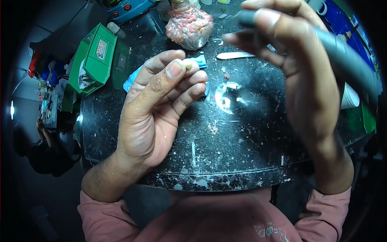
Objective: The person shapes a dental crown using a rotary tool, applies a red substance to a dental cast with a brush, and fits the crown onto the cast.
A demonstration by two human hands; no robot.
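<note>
My left hand (151, 109) is raised over the bench, its thumb and fingers pinching a small, pale, tooth-like piece (188, 64). Its fine shape is mostly covered by the fingertips. To the right, my right hand (300, 52) grips a dark rotary handpiece (342, 56), smeared by motion, with a thin tip pointing left. The handpiece is apart from the small piece. Behind my left hand lies a light-blue cloth or wrapper (133, 78), partly hidden. A white spatula-like stick (234, 55) rests on the bench between the hands.
The black, paint-flecked bench (242, 149) curves in front of me. On it stand a lumpy pink-coated vessel (189, 26), a green bin (94, 58) at left, a blue device (129, 10) at the back, and a white cup (350, 97) at right. Another person (50, 149) is at far left.
</note>
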